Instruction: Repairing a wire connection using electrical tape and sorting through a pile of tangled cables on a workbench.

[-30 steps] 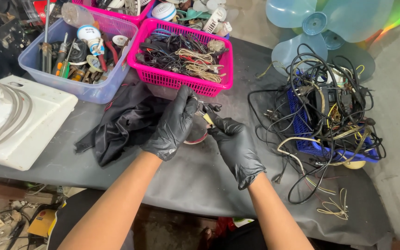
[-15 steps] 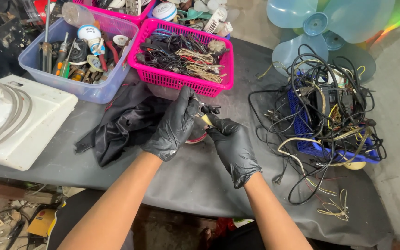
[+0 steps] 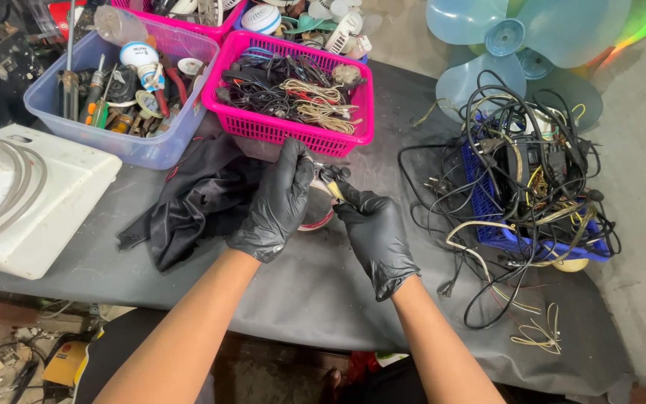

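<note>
A small round object with a red rim (image 3: 321, 217) sits on the dark grey cloth-covered table (image 3: 323, 284), between the two black-gloved hands and mostly hidden by them; its long axis and facing cannot be made out. Above it, a small dark part with a yellowish piece (image 3: 332, 179) sticks up between the fingertips, pointing away from the person toward the pink basket.

The left hand (image 3: 274, 206) is curled around the round object, its fingers pressed together over the top and its thumb up by the small part. The right hand (image 3: 375, 228) is closed too, thumb and forefinger pinching the small part from the right side.

Just left of the hands lies a crumpled black cloth (image 3: 188, 198). Directly behind them stands a pink plastic mesh basket (image 3: 293, 135) filled with black and beige coiled wires. Left of that, a translucent blue plastic tub (image 3: 151, 150) holds screwdrivers, tape rolls and a white round container with a blue label band (image 3: 137, 54). A white plastic appliance housing (image 3: 39, 202) lies at the far left. To the right, a blue plastic crate (image 3: 502, 232) overflows with tangled black cables, and pale blue fan blades (image 3: 502, 37) rest behind it.
</note>
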